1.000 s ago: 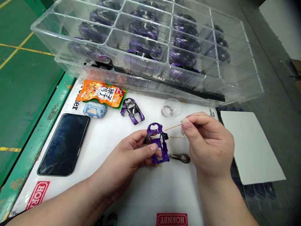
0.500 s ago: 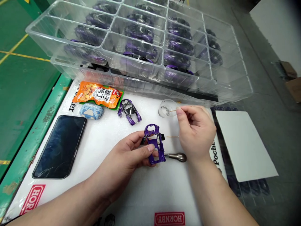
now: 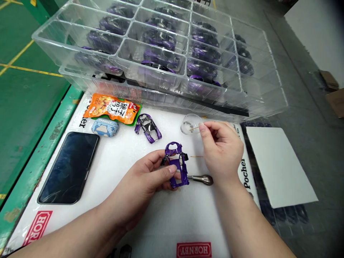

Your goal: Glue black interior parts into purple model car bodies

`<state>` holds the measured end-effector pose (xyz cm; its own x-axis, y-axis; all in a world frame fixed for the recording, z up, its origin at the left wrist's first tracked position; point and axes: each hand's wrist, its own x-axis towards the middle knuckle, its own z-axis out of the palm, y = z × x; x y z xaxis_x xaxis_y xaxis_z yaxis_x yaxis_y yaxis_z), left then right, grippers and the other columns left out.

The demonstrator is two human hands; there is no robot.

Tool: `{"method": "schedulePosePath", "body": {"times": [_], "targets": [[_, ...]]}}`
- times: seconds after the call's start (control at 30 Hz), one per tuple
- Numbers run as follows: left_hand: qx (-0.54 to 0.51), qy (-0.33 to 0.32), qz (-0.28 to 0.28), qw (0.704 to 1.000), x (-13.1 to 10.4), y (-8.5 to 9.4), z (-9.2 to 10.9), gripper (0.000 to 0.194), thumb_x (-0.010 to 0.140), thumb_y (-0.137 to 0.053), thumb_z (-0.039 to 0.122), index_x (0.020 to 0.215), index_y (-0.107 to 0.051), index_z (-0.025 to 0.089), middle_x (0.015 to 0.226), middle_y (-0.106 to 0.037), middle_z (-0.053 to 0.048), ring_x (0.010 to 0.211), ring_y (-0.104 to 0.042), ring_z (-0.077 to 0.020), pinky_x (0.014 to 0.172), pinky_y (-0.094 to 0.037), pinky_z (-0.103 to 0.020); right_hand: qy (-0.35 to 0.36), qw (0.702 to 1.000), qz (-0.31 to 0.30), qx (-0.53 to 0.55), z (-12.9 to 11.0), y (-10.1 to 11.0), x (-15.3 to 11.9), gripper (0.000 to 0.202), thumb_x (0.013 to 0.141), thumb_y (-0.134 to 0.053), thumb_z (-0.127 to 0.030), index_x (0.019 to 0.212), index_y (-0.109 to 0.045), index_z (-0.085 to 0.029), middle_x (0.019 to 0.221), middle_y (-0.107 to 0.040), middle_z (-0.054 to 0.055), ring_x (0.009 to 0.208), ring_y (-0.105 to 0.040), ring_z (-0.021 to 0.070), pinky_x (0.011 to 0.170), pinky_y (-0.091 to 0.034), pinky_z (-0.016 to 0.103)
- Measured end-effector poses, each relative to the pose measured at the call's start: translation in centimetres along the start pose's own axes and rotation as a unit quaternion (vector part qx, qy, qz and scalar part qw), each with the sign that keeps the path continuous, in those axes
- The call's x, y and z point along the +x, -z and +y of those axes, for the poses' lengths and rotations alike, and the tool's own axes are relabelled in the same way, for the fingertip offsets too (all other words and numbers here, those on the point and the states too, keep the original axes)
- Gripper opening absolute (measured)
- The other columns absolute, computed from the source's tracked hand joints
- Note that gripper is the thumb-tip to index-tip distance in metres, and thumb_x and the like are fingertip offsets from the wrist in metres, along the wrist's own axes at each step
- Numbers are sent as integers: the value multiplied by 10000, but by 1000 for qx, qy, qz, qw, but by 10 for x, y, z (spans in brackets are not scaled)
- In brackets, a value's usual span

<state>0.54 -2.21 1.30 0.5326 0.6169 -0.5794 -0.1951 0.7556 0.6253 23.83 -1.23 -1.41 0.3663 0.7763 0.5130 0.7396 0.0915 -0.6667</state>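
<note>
Purple car body [image 3: 177, 165]: sitting just above the white bench sheet [image 3: 150, 222] at the middle of the view, pinched in the left hand, its underside turned up.
Left hand [image 3: 145, 182]: closing thumb and fingers on the near end and sides of the purple car body.
Right hand [image 3: 221, 150]: pinching a thin wooden stick [image 3: 195, 127] between thumb and forefinger, the other fingers curled in.
Thin wooden stick: pointing left from the right hand, its tip reaching into the clear round dish.
Clear round dish [image 3: 191, 123]: resting on the white bench sheet just left of the right hand and beyond the purple car body; something small is glinting inside, too small to tell.
Metal tool [image 3: 201, 178]: lying on the sheet beside the right side of the purple car body, under the right wrist.
Second purple car body [image 3: 147, 128]: lying on the sheet apart from both hands, further back and to the left.
Phone [image 3: 69, 167]: lying face up, screen dark, at the left edge of the sheet.
Orange snack packet [image 3: 111, 107]: lying behind the phone, with a small blue case [image 3: 104, 127] just in front of it.
Clear compartment trays [image 3: 161, 53]: standing stacked at the back of the bench, holding purple car bodies 1 to a compartment.
White card [image 3: 279, 166]: lying to the right of the right hand.
</note>
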Motion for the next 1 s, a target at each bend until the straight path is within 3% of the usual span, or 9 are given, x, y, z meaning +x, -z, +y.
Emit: {"method": "schedulePosePath", "body": {"times": [0.17,0.5,0.83,1.0], "targets": [[6,1,4,1000,-1,0,0,355,976,-955,389,1256,-852,198,1124,-859,-96,977,-749,-216,836,-578,-323,-38,996,68,51,6,0,-2,153,1114,-815,-386,1090,-854,-240,1020,-785,31,903,-727,208,810,-589,363],[-13,12,5,1000,-2,-3,3,341,965,-972,393,1238,-876,212,1131,-847,-84,1013,-761,-213,842,-613,-308,-64,994,52,66,12,-2,-4,239,1129,-791,-481,1132,-823,-244,1027,-767,48,905,-703,217,810,-616,371],[8,9,-2,1000,-2,-3,3,309,987,-925,363,1235,-867,189,1169,-848,-114,1016,-746,-232,855,-591,-328,-81,987,70,122,13,-3,-4,222,1077,-873,-461,1098,-858,-241,970,-766,26,857,-708,200,775,-570,358],[25,7,3,1000,-2,-4,4,328,971,-921,366,1243,-868,190,1091,-846,-105,972,-727,-236,853,-569,-338,-79,987,71,120,15,-4,-3,239,1077,-868,-483,1094,-853,-245,975,-771,29,850,-708,203,759,-567,361]]}}
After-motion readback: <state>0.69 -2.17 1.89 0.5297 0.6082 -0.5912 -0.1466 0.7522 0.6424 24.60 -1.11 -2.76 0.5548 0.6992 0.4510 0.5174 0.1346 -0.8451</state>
